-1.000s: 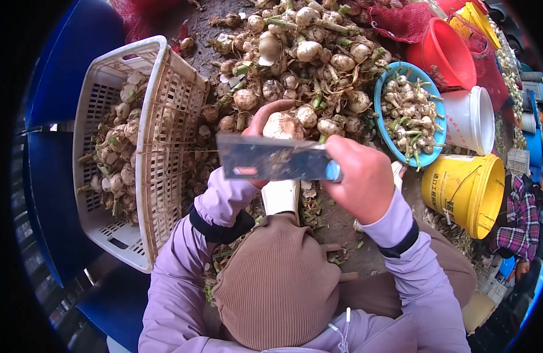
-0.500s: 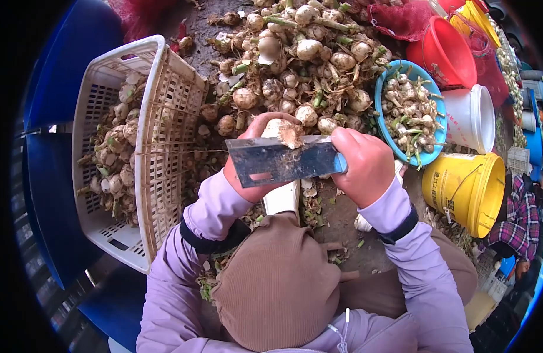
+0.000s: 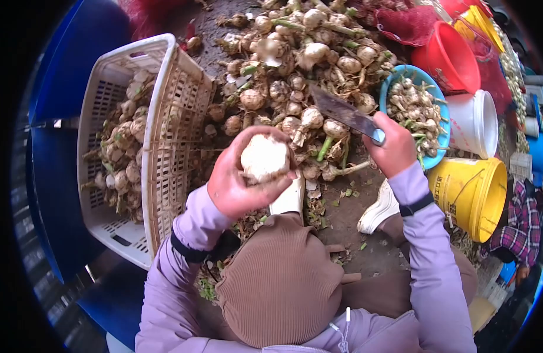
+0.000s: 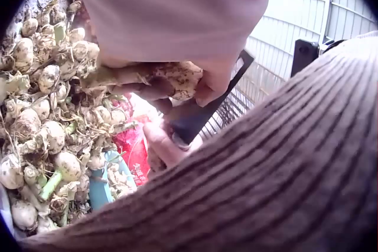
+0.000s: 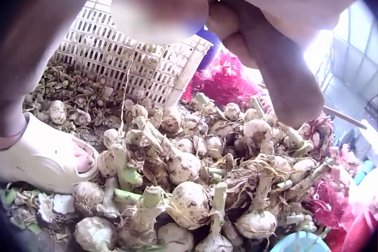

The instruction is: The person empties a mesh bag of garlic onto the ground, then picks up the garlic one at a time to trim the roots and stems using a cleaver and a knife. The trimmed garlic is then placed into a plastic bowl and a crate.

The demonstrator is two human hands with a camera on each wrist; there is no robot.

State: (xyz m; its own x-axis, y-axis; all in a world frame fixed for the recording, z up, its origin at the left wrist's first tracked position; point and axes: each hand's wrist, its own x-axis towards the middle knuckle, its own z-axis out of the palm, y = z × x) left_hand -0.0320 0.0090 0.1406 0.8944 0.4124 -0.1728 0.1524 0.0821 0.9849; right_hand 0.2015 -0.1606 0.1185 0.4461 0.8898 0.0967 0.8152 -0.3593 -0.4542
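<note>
My left hand [image 3: 236, 182] grips a trimmed white garlic bulb [image 3: 264, 157], cut face up, above my knee; the left wrist view shows the same garlic bulb [image 4: 177, 79] in the curled fingers. My right hand [image 3: 395, 147] holds a cleaver [image 3: 345, 112] by its blue handle, blade pointing up-left over the garlic pile [image 3: 301, 65]. The right wrist view shows that garlic pile [image 5: 195, 181] of stalked bulbs close below, with the hand's fingers blurred at the top.
A white slatted basket [image 3: 165, 147] with trimmed bulbs stands at the left. A blue bowl [image 3: 433, 156] of garlic, a red bucket [image 3: 448, 56], a white bucket [image 3: 474, 123] and a yellow bucket [image 3: 471, 194] stand at the right. White shoes [image 3: 380, 209] rest on littered ground.
The cleaver has left the bulb and swung up and right over the pile. My left hand has turned the bulb cut face up and drawn it nearer.
</note>
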